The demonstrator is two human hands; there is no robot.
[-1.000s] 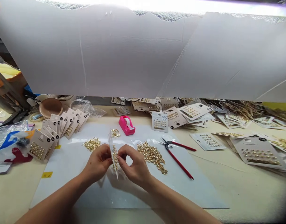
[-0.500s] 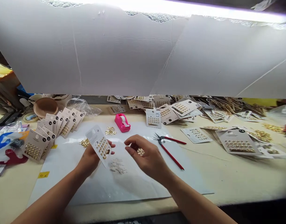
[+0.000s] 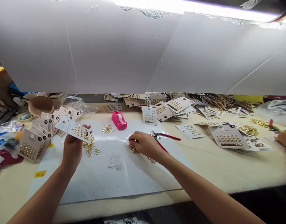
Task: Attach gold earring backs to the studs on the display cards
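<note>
My left hand (image 3: 72, 151) is closed on a white earring card (image 3: 74, 130), which tilts with its rows of small gold earrings facing up. Below and beside that hand lies a pile of gold hoops (image 3: 89, 146) on the white sheet. My right hand (image 3: 147, 145) reaches down to a heap of small gold pieces (image 3: 134, 149), fingertips pinched together at its edge. Whatever sits between those fingertips is too small to make out. Just beyond the right hand are red-handled pliers (image 3: 168, 136), partly hidden by it.
A pink tape dispenser (image 3: 119, 120) stands behind the sheet, beside more gold rings (image 3: 107, 128). Filled cards (image 3: 30, 144) fan out at left; others (image 3: 229, 137) are heaped right and behind. Small clear bits (image 3: 116, 163) lie mid-sheet. Another person's hand (image 3: 285, 137) shows at far right.
My left hand has moved left with the card and tipped it flatter, uncovering the hoop pile. My right hand has lowered to the gold heap. Another person's hand has appeared at the right edge.
</note>
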